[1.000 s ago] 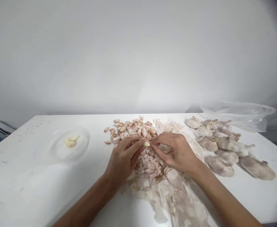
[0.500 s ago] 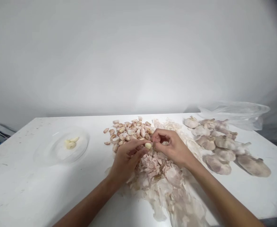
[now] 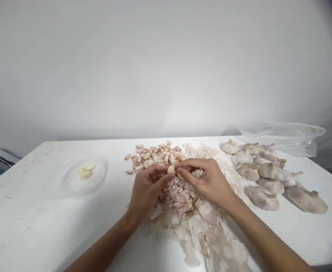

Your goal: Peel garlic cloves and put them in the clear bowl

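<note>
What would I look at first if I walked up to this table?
You'd probably spot the left hand and right hand in the middle, with a garlic clove pinched between them. A big heap of papery skins spreads below them, and a pile of cloves sits behind. Whole garlic bulbs lie to the right.

Head-worn view, looking forward and down at left hand [image 3: 147,192] and right hand [image 3: 208,181], close above a white table [image 3: 32,226]

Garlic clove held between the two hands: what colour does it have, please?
The garlic clove is a pale creamy yellow, seen best in the head view.
</note>
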Available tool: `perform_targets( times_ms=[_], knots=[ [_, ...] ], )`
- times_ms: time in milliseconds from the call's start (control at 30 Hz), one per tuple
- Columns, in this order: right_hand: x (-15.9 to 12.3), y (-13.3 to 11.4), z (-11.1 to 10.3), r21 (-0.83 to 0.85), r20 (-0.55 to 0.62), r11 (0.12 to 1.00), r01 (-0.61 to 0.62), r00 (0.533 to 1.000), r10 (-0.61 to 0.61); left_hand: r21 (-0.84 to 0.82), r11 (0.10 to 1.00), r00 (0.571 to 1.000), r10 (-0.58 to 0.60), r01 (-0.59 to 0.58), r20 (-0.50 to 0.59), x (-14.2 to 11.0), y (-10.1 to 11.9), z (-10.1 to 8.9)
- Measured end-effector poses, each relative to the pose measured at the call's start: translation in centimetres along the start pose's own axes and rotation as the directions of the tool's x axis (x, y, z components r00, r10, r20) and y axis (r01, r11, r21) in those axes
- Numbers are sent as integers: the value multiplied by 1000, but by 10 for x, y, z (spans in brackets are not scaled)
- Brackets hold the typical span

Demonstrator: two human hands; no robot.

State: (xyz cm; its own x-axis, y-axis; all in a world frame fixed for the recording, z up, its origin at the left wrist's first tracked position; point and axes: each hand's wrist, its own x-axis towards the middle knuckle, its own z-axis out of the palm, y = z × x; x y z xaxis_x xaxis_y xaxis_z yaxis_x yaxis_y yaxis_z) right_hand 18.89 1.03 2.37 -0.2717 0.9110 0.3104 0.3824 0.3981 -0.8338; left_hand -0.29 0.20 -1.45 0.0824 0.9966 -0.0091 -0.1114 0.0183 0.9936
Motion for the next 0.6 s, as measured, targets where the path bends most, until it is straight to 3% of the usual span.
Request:
perform_targets(
  times_ms=[200, 433, 600],
  knots=[
    [-2, 1, 1, 88, 18, 994, -71, 997, 69, 178, 979, 995, 101, -97, -14, -4, 0, 0],
    [0, 0, -8, 61, 130, 989, -138, 983, 129, 454, 820, 936, 333, -347, 114, -6, 0, -2],
    [-1, -1, -11, -18, 178, 996, -89, 980, 91, 488, 785, 924, 339, -381, 177, -8, 0, -1]
  ],
)
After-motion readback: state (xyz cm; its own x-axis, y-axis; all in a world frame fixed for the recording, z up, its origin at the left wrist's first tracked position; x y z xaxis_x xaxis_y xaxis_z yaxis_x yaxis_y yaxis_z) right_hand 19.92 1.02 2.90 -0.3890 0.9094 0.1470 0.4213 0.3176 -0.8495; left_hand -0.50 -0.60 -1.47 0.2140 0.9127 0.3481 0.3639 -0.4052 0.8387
